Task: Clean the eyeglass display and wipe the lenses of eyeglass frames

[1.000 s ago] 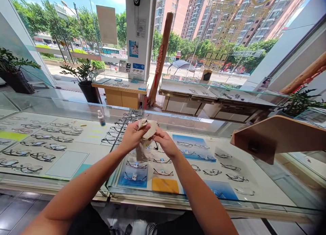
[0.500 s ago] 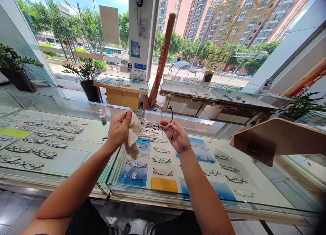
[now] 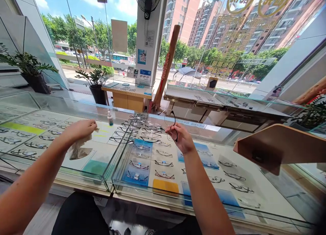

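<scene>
My left hand (image 3: pixel 83 129) is closed on a beige cloth (image 3: pixel 80 150), which hangs below it over the left part of the glass counter. My right hand (image 3: pixel 181 136) pinches a pair of dark-rimmed eyeglasses (image 3: pixel 174 119), held upright above the counter with the lenses one above the other. A small white spray bottle (image 3: pixel 110 119) stands on the glass between the hands, nearer my left one. Several eyeglasses (image 3: pixel 124 131) lie in rows on the glass just left of my right hand.
The glass counter (image 3: pixel 112 184) holds many frames on display. An orange cloth (image 3: pixel 166 187) lies near its front edge. A brown wooden panel (image 3: pixel 282 146) juts in from the right. Potted plants (image 3: pixel 98 80) and a wooden post (image 3: pixel 169 58) stand beyond.
My left hand has moved left and a little down with the cloth, away from the eyeglasses. My right hand keeps hold of them. The view has shifted slightly.
</scene>
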The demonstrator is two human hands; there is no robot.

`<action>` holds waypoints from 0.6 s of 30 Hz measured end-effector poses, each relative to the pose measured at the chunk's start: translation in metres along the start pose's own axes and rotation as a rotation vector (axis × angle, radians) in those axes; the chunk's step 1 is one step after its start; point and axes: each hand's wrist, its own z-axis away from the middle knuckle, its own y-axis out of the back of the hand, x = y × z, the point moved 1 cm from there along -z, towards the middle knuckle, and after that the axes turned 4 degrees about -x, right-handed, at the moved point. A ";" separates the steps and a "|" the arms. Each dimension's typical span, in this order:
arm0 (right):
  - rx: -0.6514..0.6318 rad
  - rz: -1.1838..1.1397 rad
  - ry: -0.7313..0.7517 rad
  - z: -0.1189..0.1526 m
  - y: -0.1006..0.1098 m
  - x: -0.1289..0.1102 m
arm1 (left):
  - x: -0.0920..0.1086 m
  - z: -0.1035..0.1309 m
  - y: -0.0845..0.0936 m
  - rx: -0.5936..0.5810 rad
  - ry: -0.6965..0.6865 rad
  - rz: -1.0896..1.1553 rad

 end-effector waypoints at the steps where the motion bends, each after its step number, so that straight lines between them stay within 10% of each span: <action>1: -0.032 0.038 -0.024 -0.001 -0.003 -0.002 | -0.001 -0.002 -0.006 -0.011 0.031 -0.083; 3: -0.118 0.138 -0.082 -0.007 -0.010 -0.012 | 0.018 -0.002 -0.014 0.076 -0.027 -0.188; 11: -0.524 0.615 -0.157 -0.052 -0.061 -0.099 | 0.194 0.002 0.019 0.319 -1.020 0.060; 18: -0.618 0.704 -0.130 -0.065 -0.086 -0.150 | 0.232 -0.014 0.035 0.445 -1.253 0.146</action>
